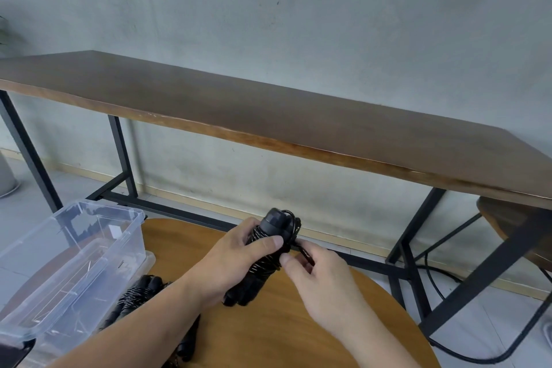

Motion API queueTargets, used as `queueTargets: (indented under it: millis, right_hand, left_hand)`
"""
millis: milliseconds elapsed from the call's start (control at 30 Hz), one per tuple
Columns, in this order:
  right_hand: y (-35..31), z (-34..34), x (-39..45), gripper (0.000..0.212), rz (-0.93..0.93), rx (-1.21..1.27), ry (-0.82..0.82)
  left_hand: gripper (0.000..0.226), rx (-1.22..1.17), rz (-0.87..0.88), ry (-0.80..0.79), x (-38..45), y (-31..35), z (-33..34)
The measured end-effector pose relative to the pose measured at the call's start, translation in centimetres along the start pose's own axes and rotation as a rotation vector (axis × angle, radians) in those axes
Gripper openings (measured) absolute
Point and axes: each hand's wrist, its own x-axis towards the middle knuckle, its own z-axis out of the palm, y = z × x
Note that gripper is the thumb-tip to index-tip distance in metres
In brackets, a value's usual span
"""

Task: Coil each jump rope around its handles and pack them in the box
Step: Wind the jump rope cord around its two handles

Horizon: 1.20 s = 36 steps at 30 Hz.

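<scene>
The left hand (pixel 239 251) grips the coiled jump rope (pixel 265 257) round its handles above the round worktop (pixel 268 331), the right hand (pixel 310 269) pinching the loose cord end (pixel 303 251); light but springy, it probably wants holding mid-bundle so the coils stay put.

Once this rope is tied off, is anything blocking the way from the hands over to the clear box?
Nothing visible blocks it. The coiled jump rope is held in the left hand above the round table; the clear box sits to the left, open-topped. A second coiled rope lies low beside it.
</scene>
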Motion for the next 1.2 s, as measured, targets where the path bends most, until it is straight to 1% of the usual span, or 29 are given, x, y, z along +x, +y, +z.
queueTargets:
  millis: [67,133,267,333,400,500,633,767,933,1000,1067,1133,1200]
  right_hand:
    - [0.0,0.0,-0.3,0.027,-0.068,-0.178,0.057]
    - [-0.1,0.0,-0.5,0.033,-0.114,-0.29,0.095]
    - [0.0,0.0,-0.6,0.03,-0.23,-0.482,0.138]
    - [0.3,0.0,-0.5,0.029,-0.262,-0.532,0.158]
    - [0.8,0.1,-0.3,0.029,-0.288,-0.518,0.195]
    - [1.6,0.1,0.3,0.026,-0.308,-0.448,0.254]
    - [1.7,0.3,0.6,0.016,-0.282,-0.265,0.231]
    - [1.5,0.3,0.6,0.017,-0.163,-0.036,0.256]
    - [0.9,0.2,0.5,0.02,-0.029,0.204,0.188]
    - [0.5,0.1,0.3,0.022,0.006,0.275,0.159]
    - [0.3,0.0,0.4,0.02,0.029,0.338,0.152]
    - [0.3,-0.1,0.4,0.016,0.059,0.415,0.15]
    - [0.4,-0.3,0.5,0.015,0.082,0.49,0.152]
  left_hand:
    - [0.027,-0.079,-0.04,0.013,0.0,-0.1,0.0]
    - [0.028,-0.107,-0.052,0.021,0.0,-0.1,0.1]
    - [0.029,-0.118,-0.062,0.032,0.1,-0.3,0.2]
    - [0.031,-0.108,-0.06,0.028,0.2,-0.5,0.2]
    - [0.03,-0.095,-0.05,0.037,0.2,-0.5,0.3]
    - [0.028,-0.061,-0.025,0.069,0.0,-0.3,0.4]
    - [0.028,0.03,0.029,0.126,-0.1,-0.6,0.6]
    - [0.028,0.047,0.048,0.137,0.0,-0.9,0.6]
    - [0.027,0.063,0.093,0.128,0.3,-1.0,0.4]
    - [0.023,0.102,0.102,0.146,0.3,-1.1,0.6]
    - [0.022,0.141,0.101,0.169,0.2,-1.2,0.8]
    - [0.026,0.188,0.11,0.161,0.1,-1.4,0.9]
    - [0.033,0.227,0.114,0.117,0.0,-1.4,0.6]
